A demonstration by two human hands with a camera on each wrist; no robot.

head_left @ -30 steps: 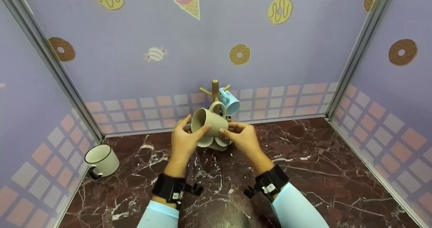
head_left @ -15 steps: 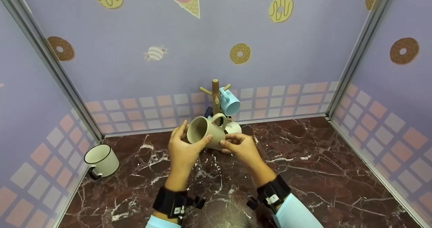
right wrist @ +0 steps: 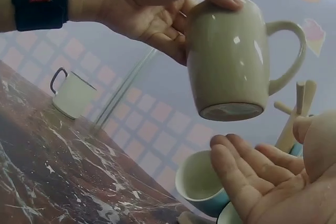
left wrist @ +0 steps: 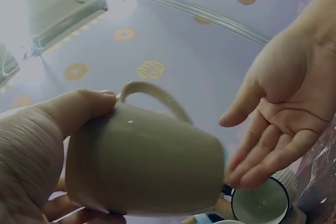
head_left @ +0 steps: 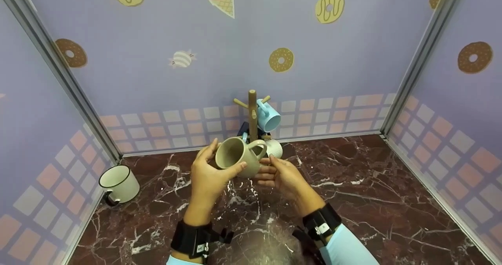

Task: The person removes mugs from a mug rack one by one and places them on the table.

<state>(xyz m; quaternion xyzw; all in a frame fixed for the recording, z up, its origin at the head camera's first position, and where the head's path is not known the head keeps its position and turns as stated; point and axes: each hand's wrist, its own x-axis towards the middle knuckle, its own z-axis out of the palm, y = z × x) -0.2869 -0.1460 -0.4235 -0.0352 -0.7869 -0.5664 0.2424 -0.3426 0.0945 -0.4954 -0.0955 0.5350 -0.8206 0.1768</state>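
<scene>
A beige mug (head_left: 235, 156) is gripped in the left hand (head_left: 208, 175), thumb over its top side and fingers curled beneath, and is held in the air above the middle of the counter (head_left: 372, 202), just in front of a wooden mug tree (head_left: 252, 112). The mug is tipped on its side, mouth turned left, handle up. Nothing can be seen inside it.

A second ago both hands were clasped round the mug close against the tree. Since then it has been drawn down and toward the person, and the right hand (head_left: 280, 175) has been taken off it. That hand is now spread palm up, fingers straight, just under the mug's base and apart from it, as the right wrist view shows. By this the mug appears to be freed from the tree and carried by one hand alone.

A light blue mug (head_left: 268, 117) is hung on an upper peg of the tree. Lower on the tree, a white mug (head_left: 273, 148) and a blue-bottomed cup (right wrist: 202, 184) are seen, and both look empty.

A cream enamel mug (head_left: 117, 184) with a dark rim is stood at the counter's left edge, well apart from the hands; its inside looks empty.
</scene>
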